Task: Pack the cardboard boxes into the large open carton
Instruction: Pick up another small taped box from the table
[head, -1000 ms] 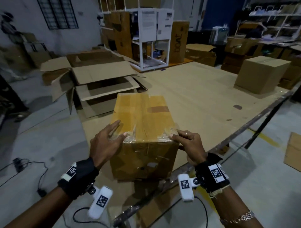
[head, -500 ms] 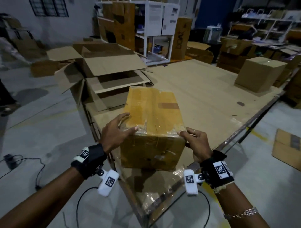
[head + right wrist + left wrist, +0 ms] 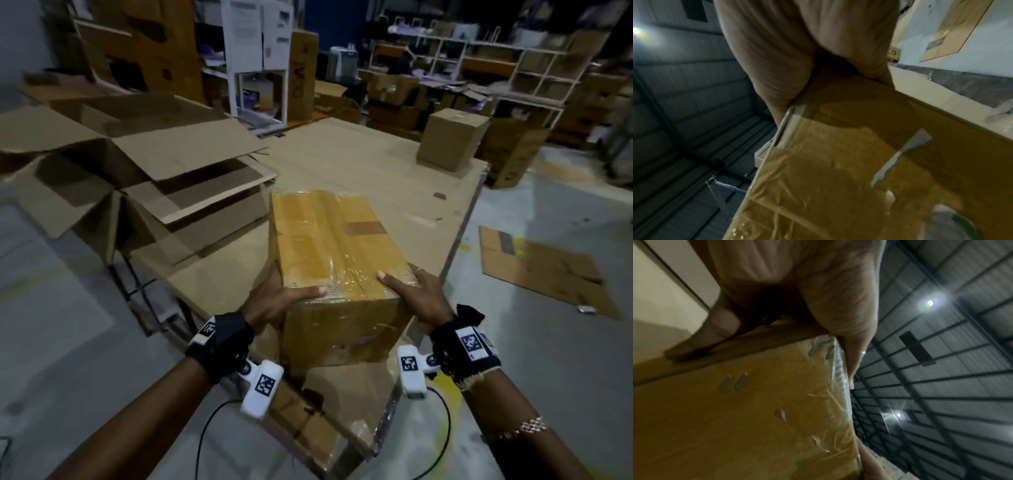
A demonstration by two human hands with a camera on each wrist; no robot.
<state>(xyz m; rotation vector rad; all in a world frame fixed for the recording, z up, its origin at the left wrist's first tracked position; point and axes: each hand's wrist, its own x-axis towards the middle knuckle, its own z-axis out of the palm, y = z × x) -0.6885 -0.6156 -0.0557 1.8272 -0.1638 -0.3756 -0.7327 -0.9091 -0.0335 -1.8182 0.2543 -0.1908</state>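
Note:
A taped, plastic-wrapped cardboard box point(image 3: 337, 246) sits at the near corner of the table, held between both hands. My left hand point(image 3: 274, 303) grips its near left corner, thumb on top and fingers down the side. My right hand point(image 3: 416, 291) grips the near right corner the same way. The left wrist view shows the box face point(image 3: 746, 418) with the thumb along its top edge; the right wrist view shows the taped face point(image 3: 838, 178) under the palm. The large open carton point(image 3: 164, 178) stands at the table's left, its flaps spread wide.
The cardboard-covered table point(image 3: 359, 164) stretches ahead, with a plain closed box point(image 3: 452, 137) at its far right. Flattened cardboard point(image 3: 537, 267) lies on the floor to the right. Shelving and stacked cartons point(image 3: 260, 58) fill the background. Cables trail on the floor near me.
Both hands have shifted from resting on the box's top edge to gripping its near corners. The view has moved closer and leftward, bringing the open carton nearer.

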